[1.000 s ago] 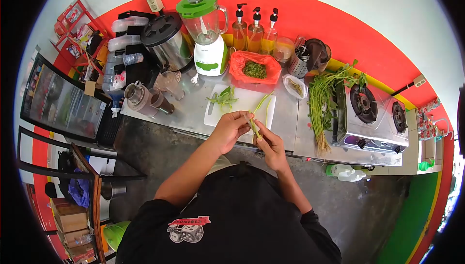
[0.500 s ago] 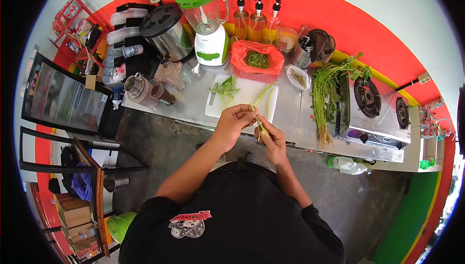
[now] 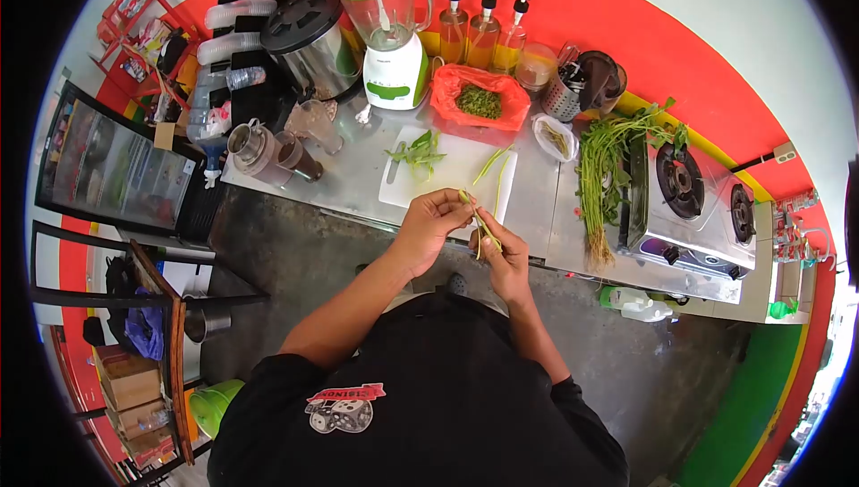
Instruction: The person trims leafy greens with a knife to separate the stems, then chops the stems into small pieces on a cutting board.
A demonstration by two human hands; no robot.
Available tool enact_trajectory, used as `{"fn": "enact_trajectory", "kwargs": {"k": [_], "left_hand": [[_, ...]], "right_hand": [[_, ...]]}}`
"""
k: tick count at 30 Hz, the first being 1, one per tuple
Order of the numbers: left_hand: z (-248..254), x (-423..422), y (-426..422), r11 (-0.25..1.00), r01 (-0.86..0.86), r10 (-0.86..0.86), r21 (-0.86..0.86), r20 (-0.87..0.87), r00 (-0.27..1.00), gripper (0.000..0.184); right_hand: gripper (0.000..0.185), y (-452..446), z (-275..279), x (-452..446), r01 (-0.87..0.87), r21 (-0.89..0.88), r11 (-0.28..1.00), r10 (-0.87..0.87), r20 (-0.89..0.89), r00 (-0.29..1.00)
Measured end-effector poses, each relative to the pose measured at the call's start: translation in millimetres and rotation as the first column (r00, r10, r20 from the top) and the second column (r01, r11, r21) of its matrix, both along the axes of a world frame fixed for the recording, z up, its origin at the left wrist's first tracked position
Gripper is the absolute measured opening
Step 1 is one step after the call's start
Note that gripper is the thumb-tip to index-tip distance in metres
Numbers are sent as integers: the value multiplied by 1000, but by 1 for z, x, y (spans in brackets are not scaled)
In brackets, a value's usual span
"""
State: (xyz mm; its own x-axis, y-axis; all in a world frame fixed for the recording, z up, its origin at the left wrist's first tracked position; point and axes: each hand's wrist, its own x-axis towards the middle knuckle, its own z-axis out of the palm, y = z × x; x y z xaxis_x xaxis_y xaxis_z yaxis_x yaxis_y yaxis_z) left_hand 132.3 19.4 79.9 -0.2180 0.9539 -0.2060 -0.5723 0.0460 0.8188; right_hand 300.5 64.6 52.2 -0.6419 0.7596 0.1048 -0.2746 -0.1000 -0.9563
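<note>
Just in front of the counter's edge, my left hand [image 3: 431,229] pinches the upper end of a green vegetable stem [image 3: 484,227]. My right hand [image 3: 506,261] grips the lower part of it, fingertips close to those of the left. How many pieces are held I cannot make out. Beyond my hands lies a white cutting board [image 3: 458,158]. Green leaves [image 3: 417,154] are heaped on its left part, over a knife whose grey handle [image 3: 392,171] shows. A few loose stems [image 3: 490,163] lie on its right side.
Behind the board stand a red plastic bag [image 3: 447,110] of chopped greens, a blender [image 3: 394,76] and pump bottles [image 3: 483,35]. To the right are a small clear bag [image 3: 557,138], a rooted bunch of greens [image 3: 598,174] and a gas stove [image 3: 684,219]. Glassware [image 3: 300,158] stands left.
Both hands stay close together on the stem, with slight finger movement. The stem's top end has shortened or tilted, no longer reaching over the board's stems. The view has shifted slightly.
</note>
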Motion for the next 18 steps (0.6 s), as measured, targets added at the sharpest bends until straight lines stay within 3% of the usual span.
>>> {"fn": "enact_trajectory", "kwargs": {"k": [2, 10, 15, 17, 18], "left_hand": [[-1, -1, -3, 1000, 30, -30, 1, -26, 999, 9], [-12, -10, -9, 999, 35, -35, 13, -31, 999, 11], [-6, -1, -10, 997, 14, -11, -74, 45, 999, 18], [-11, 3, -11, 994, 12, -15, -107, -24, 1000, 25], [-12, 3, -13, 994, 12, -14, -105, -24, 1000, 25]], "right_hand": [[44, -1, -6, -3, 21, 103, 994, -21, 3, 1000], [42, -2, -14, -5, -31, 79, 996, 29, 32, 999], [42, 3, -19, -5, -25, 89, 996, 20, 47, 999], [44, 6, -21, -7, 50, 259, 964, -85, 124, 989], [44, 7, -16, -7, 50, 261, 964, -85, 125, 989]]}}
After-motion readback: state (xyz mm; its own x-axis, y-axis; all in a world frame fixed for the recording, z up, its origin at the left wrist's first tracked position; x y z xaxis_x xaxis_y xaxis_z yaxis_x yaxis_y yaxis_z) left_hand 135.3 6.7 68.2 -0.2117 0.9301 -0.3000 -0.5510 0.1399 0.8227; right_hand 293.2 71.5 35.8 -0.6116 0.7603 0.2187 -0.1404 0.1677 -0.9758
